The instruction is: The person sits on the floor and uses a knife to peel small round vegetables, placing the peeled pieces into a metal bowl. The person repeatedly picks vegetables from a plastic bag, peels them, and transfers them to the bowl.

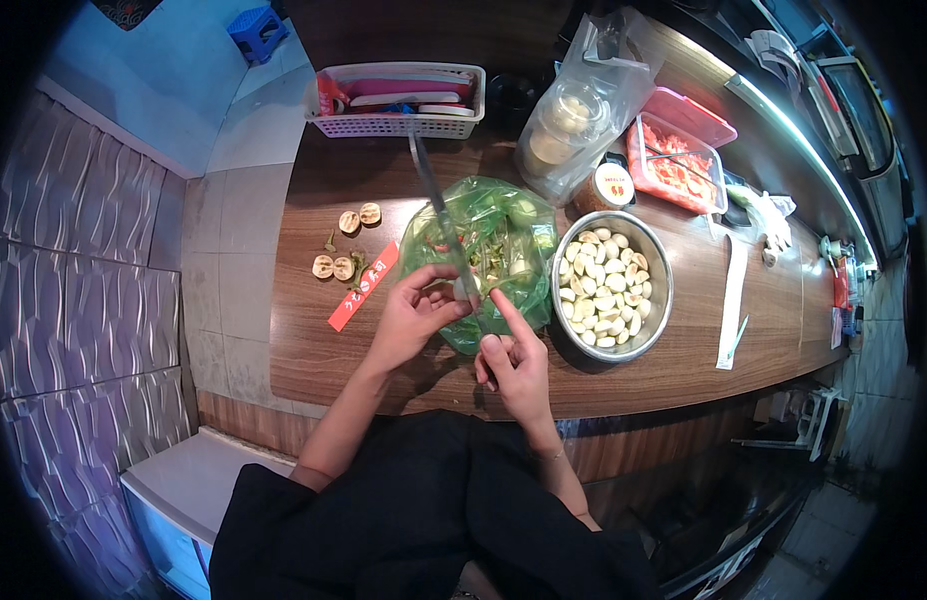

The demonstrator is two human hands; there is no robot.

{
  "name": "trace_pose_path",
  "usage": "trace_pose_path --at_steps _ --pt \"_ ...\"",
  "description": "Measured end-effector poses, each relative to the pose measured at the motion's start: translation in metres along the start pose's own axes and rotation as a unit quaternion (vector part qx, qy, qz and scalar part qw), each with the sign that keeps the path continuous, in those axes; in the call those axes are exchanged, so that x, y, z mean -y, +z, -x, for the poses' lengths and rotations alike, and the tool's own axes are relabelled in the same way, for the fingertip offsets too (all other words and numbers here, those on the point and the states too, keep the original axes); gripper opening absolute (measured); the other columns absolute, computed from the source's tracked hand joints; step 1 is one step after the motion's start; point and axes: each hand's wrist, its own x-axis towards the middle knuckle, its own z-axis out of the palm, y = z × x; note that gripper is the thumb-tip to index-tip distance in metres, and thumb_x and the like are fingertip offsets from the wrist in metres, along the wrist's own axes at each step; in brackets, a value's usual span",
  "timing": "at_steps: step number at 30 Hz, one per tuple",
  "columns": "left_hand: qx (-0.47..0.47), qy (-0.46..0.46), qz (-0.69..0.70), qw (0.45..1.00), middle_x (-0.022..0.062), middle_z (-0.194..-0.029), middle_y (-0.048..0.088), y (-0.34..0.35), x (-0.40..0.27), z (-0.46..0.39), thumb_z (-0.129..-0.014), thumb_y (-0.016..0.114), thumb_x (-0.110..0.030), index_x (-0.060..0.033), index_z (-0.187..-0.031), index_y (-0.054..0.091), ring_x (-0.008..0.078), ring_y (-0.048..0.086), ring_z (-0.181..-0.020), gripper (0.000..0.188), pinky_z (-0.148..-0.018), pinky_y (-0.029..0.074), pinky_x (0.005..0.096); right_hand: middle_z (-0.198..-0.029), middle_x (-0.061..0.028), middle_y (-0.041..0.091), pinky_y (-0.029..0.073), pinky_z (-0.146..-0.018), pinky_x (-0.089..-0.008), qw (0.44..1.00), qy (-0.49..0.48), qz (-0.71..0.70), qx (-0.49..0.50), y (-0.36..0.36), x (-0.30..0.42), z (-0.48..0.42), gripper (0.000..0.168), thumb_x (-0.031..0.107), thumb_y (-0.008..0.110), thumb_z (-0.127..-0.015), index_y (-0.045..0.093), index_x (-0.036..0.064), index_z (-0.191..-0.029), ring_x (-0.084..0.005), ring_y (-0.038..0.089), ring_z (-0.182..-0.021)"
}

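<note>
A long knife (435, 191) points up and away, its near end between my two hands. My right hand (516, 360) grips the near end, the index finger stretched along it. With its fingertips my left hand (422, 315) holds a small pale round vegetable (465, 288) against the blade. Below both is an open green plastic bag (527, 232) with green stems and pale round pieces in it. Right of the bag stands a steel bowl (666, 300) of halved pale round vegetables (604, 283). Browned halves (333, 267) lie on the table at the left.
On the wooden table (463, 396) are a red paper strip (363, 286), a white plastic basket (396, 127), a clear bag with round tubs (576, 112), a lidded jar (612, 185), a pink-rimmed box of red-orange pieces (677, 165) and a white paper sleeve (732, 300).
</note>
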Motion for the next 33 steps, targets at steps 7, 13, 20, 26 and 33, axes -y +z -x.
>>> trace_pose_path --at_steps 7,13,20,26,33 --pt "0.014 0.005 -0.058 0.998 0.0089 -0.111 0.064 -0.008 0.006 -0.002 -0.086 0.068 0.0 0.0035 -0.126 0.053 0.0131 0.061 -0.1 0.043 -0.089 0.05 0.0281 -0.062 -0.0009 0.054 0.034 -0.045 -0.0177 1.0 -0.022 0.004 0.008 -0.004 -0.009 -0.001 0.06 0.021 0.056 -0.097 0.03 0.0 -0.147 -0.0041 0.046 -0.051" --pt "0.028 0.035 -0.054 0.998 0.01 -0.126 0.06 -0.001 -0.004 -0.002 -0.088 0.066 -0.004 0.0023 -0.127 0.054 0.0165 0.06 -0.109 0.042 -0.095 0.049 0.0323 -0.08 -0.0005 0.06 0.039 -0.054 -0.0179 0.999 -0.04 -0.012 0.001 0.0 -0.008 -0.002 0.063 0.018 0.063 -0.093 0.034 -0.003 -0.144 -0.0023 0.046 -0.06" --pt "-0.047 0.043 -0.071 0.995 0.0087 -0.118 0.061 0.001 -0.002 0.001 -0.088 0.061 0.006 0.0024 -0.115 0.055 0.014 0.06 -0.105 0.029 -0.093 0.049 0.0294 -0.086 0.0015 0.06 0.039 -0.061 -0.0166 0.996 -0.064 0.053 -0.027 0.013 -0.003 -0.003 0.062 0.017 0.065 -0.091 0.038 -0.003 -0.143 -0.0019 0.046 -0.065" --pt "-0.062 0.104 -0.036 0.992 0.0065 -0.102 0.06 0.002 0.009 -0.002 -0.083 0.067 0.009 0.0021 -0.103 0.057 0.0121 0.061 -0.097 0.023 -0.087 0.05 0.0261 -0.083 0.002 0.059 0.036 -0.057 -0.0173 0.996 -0.065 0.025 -0.054 0.016 -0.013 -0.003 0.061 0.019 0.064 -0.093 0.037 -0.005 -0.142 -0.0016 0.042 -0.063" --pt "-0.073 0.161 -0.07 0.982 0.0087 -0.103 0.06 0.011 0.005 -0.002 -0.079 0.071 0.01 0.0045 -0.105 0.064 0.0136 0.062 -0.095 0.027 -0.085 0.051 0.0261 -0.074 0.0007 0.056 0.035 -0.049 -0.0192 0.996 -0.026 -0.06 -0.053 0.015 -0.006 -0.004 0.056 0.018 0.059 -0.096 0.038 -0.006 -0.141 -0.0022 0.043 -0.058"
